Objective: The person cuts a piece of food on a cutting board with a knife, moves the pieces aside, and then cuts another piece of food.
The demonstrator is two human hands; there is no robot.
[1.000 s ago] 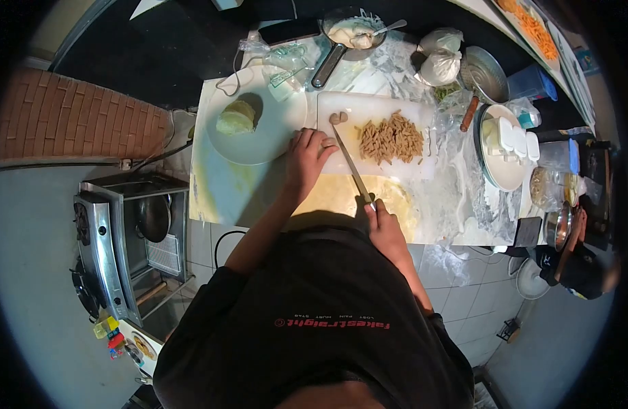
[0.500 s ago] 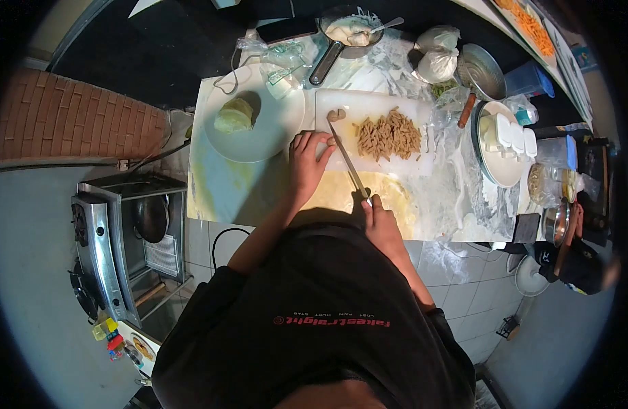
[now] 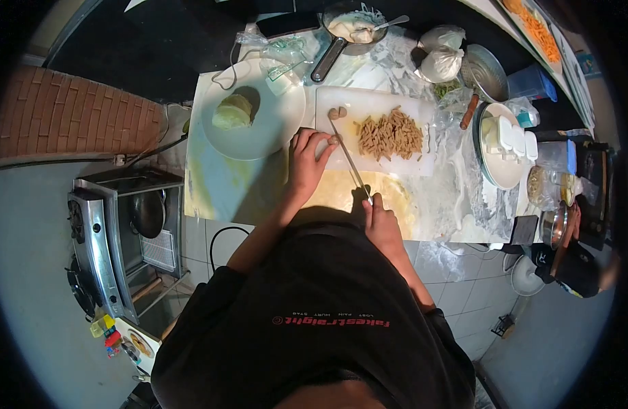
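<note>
A long knife (image 3: 350,158) has its handle in my right hand (image 3: 383,221), near the front edge of the table. Its blade slants up and left over the white cutting board (image 3: 423,112). Beside the blade, my left hand (image 3: 309,163) holds a small brown piece (image 3: 333,140) under its fingertips at the board's left edge. Two more brown pieces (image 3: 337,113) lie by the knife tip. A pile of brown strips (image 3: 392,136) rests on the board to the right of the blade.
Left of the board is a large plate (image 3: 280,129) with a pale green cabbage piece (image 3: 232,112). Behind stands a pan (image 3: 355,46) of white mixture with a spoon. At right are a plate (image 3: 501,174) with white containers, a metal bowl (image 3: 484,71) and plastic bags (image 3: 442,65).
The view has shifted slightly. The small brown piece under my left fingertips shows more clearly beside the blade. Both hands keep nearly the same place.
</note>
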